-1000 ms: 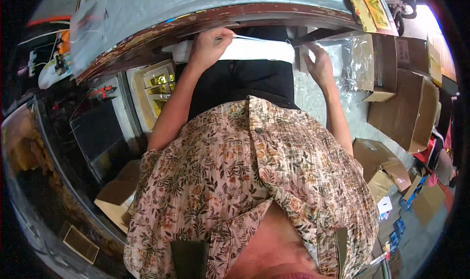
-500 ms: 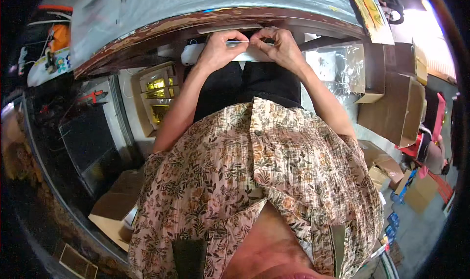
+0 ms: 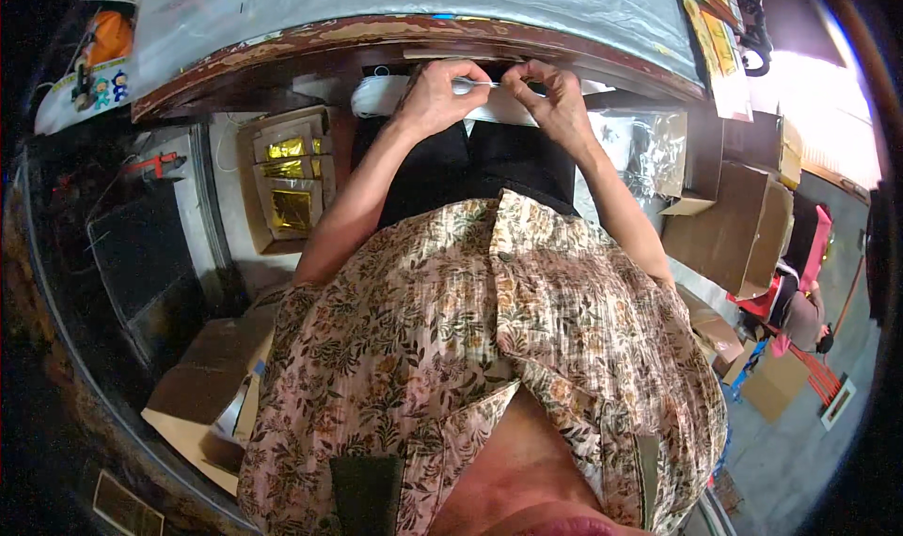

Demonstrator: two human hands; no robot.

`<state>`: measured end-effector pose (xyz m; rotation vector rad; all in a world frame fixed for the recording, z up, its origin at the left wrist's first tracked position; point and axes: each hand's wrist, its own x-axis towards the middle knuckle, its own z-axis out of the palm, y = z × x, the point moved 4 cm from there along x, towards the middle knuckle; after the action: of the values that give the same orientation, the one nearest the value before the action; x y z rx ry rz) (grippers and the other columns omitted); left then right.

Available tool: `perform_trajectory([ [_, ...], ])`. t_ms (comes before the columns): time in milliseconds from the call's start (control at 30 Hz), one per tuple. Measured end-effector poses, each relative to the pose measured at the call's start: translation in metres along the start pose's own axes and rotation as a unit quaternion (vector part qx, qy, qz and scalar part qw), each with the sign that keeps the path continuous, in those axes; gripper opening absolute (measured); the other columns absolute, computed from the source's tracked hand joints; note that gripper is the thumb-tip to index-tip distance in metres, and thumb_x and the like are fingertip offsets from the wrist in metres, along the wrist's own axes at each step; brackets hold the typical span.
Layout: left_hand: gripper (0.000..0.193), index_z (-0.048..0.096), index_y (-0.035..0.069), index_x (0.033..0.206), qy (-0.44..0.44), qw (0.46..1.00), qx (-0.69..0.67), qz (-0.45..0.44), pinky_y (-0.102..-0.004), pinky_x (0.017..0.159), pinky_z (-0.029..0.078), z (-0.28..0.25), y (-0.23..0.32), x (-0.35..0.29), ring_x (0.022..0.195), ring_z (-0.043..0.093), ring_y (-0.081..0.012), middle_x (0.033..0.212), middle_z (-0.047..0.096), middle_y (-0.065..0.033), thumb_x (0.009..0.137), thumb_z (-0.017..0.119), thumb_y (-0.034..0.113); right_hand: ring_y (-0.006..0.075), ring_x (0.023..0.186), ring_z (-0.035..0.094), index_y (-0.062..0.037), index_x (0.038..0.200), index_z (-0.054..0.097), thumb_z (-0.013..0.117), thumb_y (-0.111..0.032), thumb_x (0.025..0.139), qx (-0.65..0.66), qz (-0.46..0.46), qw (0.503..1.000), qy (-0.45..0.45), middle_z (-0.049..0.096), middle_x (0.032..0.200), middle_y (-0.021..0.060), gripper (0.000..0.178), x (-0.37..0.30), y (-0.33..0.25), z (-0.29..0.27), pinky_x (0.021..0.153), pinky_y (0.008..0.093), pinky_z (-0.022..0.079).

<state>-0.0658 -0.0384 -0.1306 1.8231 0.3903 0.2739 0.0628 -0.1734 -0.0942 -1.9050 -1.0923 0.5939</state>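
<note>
Fine Fingertip Work, Done Low and Close

From where I stand, the leftmost thing near the worker is an open cardboard carton (image 3: pixel 246 174) with gold foil packets (image 3: pixel 290 209) inside. Next comes the left end of a long white bundle (image 3: pixel 370 101), lying across the worker's black-clad lap (image 3: pixel 428 174), just below the worn front edge of the plastic-covered tabletop (image 3: pixel 536 5). The left hand (image 3: pixel 435 99) sits over the bundle, thumb and forefinger brought together on a thin white strand (image 3: pixel 496 84). That strand bridges the small gap to the right hand (image 3: pixel 557 106), whose fingertips also look pinched on it; what the curled fingers behind hide, I can't tell. Beyond lie clear plastic wrapping (image 3: pixel 649 146) and, farther right, a larger cardboard box (image 3: pixel 720 221).

To do this well, I'd say, keep both pinches light but firm, close to each other, with even tension on the strand so it neither slackens nor snaps. Forearms are best left low and steady, letting only the fingertips work, and the bundle settled on the thighs, its other strands clear of the fingers.
</note>
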Motion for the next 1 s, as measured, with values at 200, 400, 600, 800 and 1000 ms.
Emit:
perform_trajectory([
  [200, 0.016, 0.071, 0.002, 0.094, -0.004, 1.0, 0.016, -0.016, -0.0294, 0.074, 0.052, 0.001, -0.001, -0.003, 0.08, 0.064, -0.0096, 0.086, 0.072, -0.0041, 0.087, 0.071, 0.016, 0.0143, 0.079, 0.066, 0.0018, 0.093, 0.072, 0.071, -0.013, 0.087, 0.062, 0.016, 0.996, -0.057, 0.072, 0.086, 0.0117, 0.016, 0.001, -0.001, 0.003, 0.074, 0.0311, 0.052],
  [400, 0.016, 0.071, 0.002, 0.094, -0.016, 0.999, 0.029, -0.018, -0.0318, 0.074, 0.052, 0.004, 0.001, -0.006, 0.079, 0.066, -0.0129, 0.085, 0.071, -0.0063, 0.086, 0.071, 0.015, 0.0222, 0.08, 0.068, 0.0016, 0.094, 0.073, 0.072, -0.011, 0.086, -0.02, -0.03, 0.998, -0.059, 0.071, 0.088, 0.0127, 0.015, -0.006, -0.004, -0.006, 0.073, 0.0326, 0.053],
  [600, 0.043, 0.065, 0.003, 0.123, 0.031, 0.917, 0.392, 0.071, -0.0402, 0.093, 0.05, -0.013, 0.015, -0.031, 0.115, 0.063, -0.0321, 0.125, 0.065, -0.0162, 0.085, 0.073, 0.021, 0.0243, 0.096, 0.066, 0.0001, 0.098, 0.073, 0.071, -0.001, 0.086, -0.111, -0.08, 0.99, -0.024, 0.07, 0.096, 0.0114, 0.012, -0.022, -0.078, -0.048, 0.084, 0.0332, 0.054],
  [800, 0.046, 0.05, -0.003, 0.138, -0.115, 0.992, 0.039, 0.044, -0.0354, 0.107, 0.043, -0.064, 0.138, -0.011, 0.124, 0.057, -0.027, 0.141, 0.054, -0.0164, 0.103, 0.052, 0.026, 0.0143, 0.086, 0.066, 0.003, 0.097, 0.071, 0.07, 0.006, 0.083, -0.002, -0.23, 0.972, 0.052, 0.071, 0.093, 0.009, 0.014, -0.006, -0.177, -0.109, 0.077, 0.0275, 0.053],
  [1000, 0.053, 0.053, -0.005, 0.129, -0.082, 0.884, -0.422, 0.186, -0.0375, 0.103, 0.045, -0.031, 0.231, 0.043, 0.111, 0.061, -0.0216, 0.128, 0.06, -0.017, 0.109, 0.028, 0.037, 0.0153, 0.076, 0.068, 0.0029, 0.098, 0.071, 0.068, 0.003, 0.088, 0.08, -0.192, 0.975, 0.074, 0.071, 0.086, 0.0128, 0.011, 0.003, -0.246, -0.157, 0.068, 0.0276, 0.056],
])
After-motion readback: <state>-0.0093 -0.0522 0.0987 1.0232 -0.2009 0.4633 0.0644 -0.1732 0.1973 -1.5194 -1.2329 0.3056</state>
